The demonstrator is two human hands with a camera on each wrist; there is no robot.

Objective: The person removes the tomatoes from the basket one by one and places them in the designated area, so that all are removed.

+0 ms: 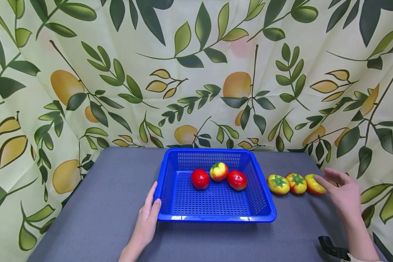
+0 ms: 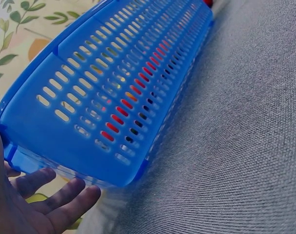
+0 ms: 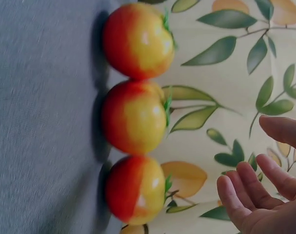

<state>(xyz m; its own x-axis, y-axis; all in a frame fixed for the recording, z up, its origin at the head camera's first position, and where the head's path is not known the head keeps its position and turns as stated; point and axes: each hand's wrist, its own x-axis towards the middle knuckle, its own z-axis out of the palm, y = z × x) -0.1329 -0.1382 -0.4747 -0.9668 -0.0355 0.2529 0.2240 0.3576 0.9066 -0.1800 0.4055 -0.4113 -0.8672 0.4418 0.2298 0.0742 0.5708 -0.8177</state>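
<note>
A blue plastic basket [image 1: 216,218] with slotted walls stands on the grey cloth. Inside lie two red tomatoes [image 1: 200,179] and a yellow-and-red one [image 1: 218,171] with a green leafy top. My left hand [image 1: 145,222] rests at the basket's left side, thumb by the rim; its fingers [image 2: 65,200] stretch loosely beneath the rim in the left wrist view. To the right of the basket, three yellow-and-red tomatoes [image 3: 136,117] sit in a row. Above the outermost tomato [image 1: 314,184] my right hand [image 1: 344,193] hovers, fingers loosely bent and nothing in it.
Grey cloth [image 1: 111,203] covers the table. A leaf-and-fruit patterned curtain [image 1: 196,91] hangs behind and along both sides. At my right wrist is a black curved piece [image 1: 332,249], low in the head view.
</note>
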